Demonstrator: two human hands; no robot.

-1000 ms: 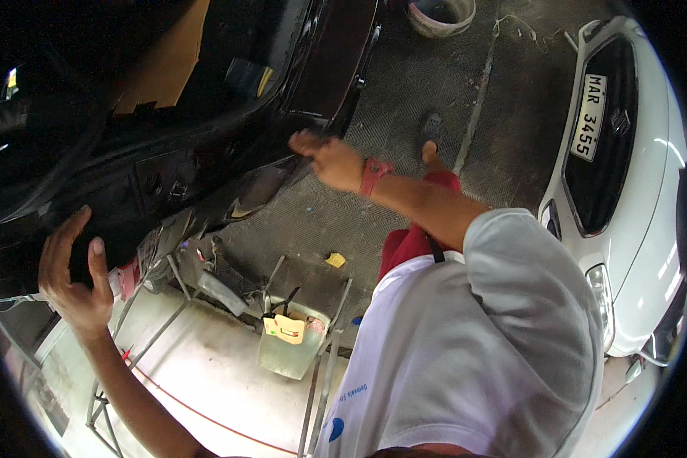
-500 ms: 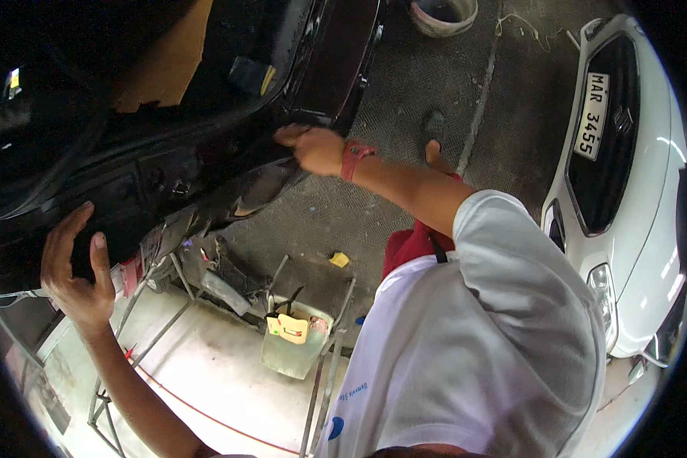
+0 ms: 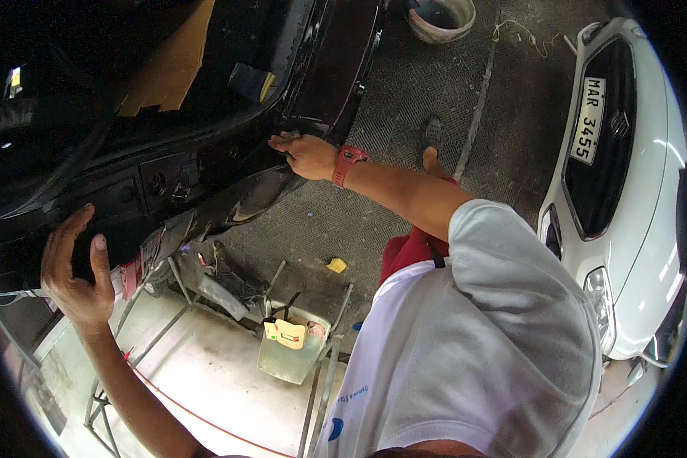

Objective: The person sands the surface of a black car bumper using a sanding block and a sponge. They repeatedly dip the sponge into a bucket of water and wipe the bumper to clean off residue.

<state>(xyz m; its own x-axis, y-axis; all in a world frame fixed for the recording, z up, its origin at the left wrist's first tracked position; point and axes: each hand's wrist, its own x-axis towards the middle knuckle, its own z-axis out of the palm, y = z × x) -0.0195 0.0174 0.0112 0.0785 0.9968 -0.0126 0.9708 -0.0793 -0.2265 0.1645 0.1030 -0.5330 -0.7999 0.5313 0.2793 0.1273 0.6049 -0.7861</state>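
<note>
Dark car body (image 3: 114, 191), one: upper left, filling that side. Left hand (image 3: 78, 278): thumb and fingers spread, over the body's near edge; contact cannot be told. Right hand (image 3: 307, 156): at the body's corner, grip unclear; red watch (image 3: 350, 166) on wrist. Cardboard sheet (image 3: 177, 69), brown, beside dark, yellow-edged block (image 3: 250, 82). Translucent tub (image 3: 286, 365), below.

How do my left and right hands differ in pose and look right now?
The left hand points up the picture with its thumb spread from its fingers; the right hand points toward the picture's left, its back to the camera.
The right hand has a red watch at its wrist; the left hand has none.
Both are gloveless and at the dark car bodywork.
</note>
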